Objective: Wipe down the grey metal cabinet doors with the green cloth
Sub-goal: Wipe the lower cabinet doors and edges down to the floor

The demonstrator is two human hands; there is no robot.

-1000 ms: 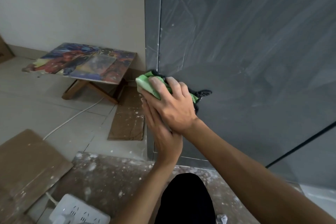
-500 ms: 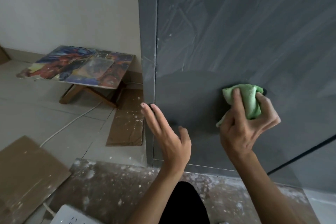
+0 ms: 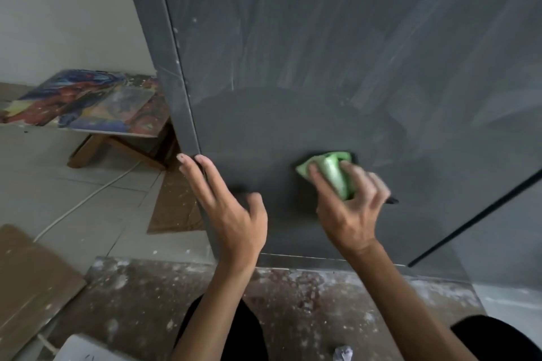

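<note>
The grey metal cabinet door [image 3: 337, 61] fills the upper right, streaked with dust above and darker in the wiped lower patch. My right hand [image 3: 349, 208] grips the folded green cloth [image 3: 334, 173] and presses it against the lower part of the door. My left hand [image 3: 225, 205] lies with straight fingers against the door's left edge, fingertips at the corner of the cabinet. A dark gap [image 3: 475, 214] separates this door from the adjoining one at lower right.
A low wooden table with a colourful painted top [image 3: 88, 102] stands left by the wall. Cardboard sheets [image 3: 32, 278] and a white cable [image 3: 88, 199] lie on the floor. A white power strip [image 3: 85, 349] sits at the bottom left. The floor below is paint-spattered.
The right hand swept the cloth from the door's left edge rightward, then back a little toward the middle. The left hand stayed on the edge. The view tilted.
</note>
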